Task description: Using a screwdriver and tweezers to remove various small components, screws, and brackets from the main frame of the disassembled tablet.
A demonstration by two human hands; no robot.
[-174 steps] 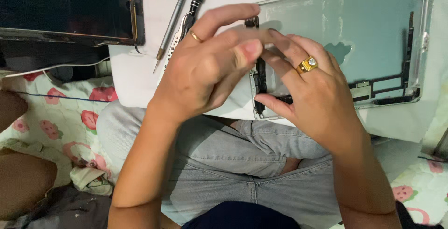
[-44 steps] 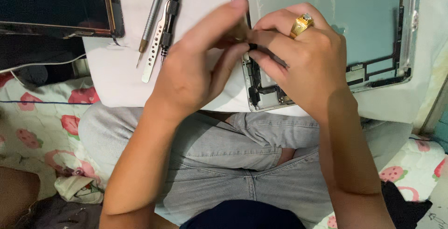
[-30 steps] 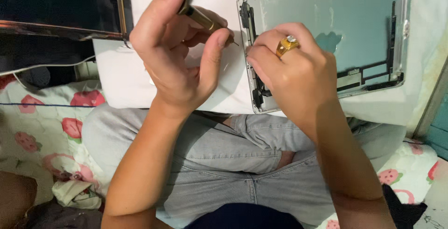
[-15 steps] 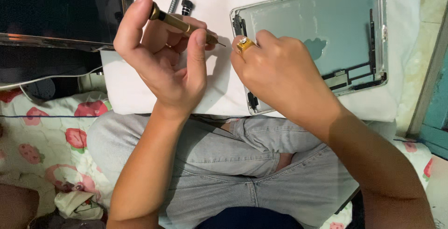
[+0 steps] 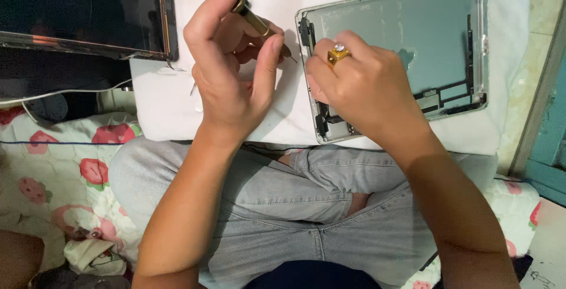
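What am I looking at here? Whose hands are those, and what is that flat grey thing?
The camera sits on a person's head and looks down, so you see their own two hands and their lap in grey jeans. The left hand holds a thin gold-coloured screwdriver, its tip pointing toward the flat grey thing. That thing is the metal back shell of a tablet, opened up so its inside shows, with small dark parts along its edges. The right hand, wearing a gold ring, rests on the shell's left side. The shell lies on a white pad. At top left is a dark glass screen panel. A flowery blanket lies underneath.
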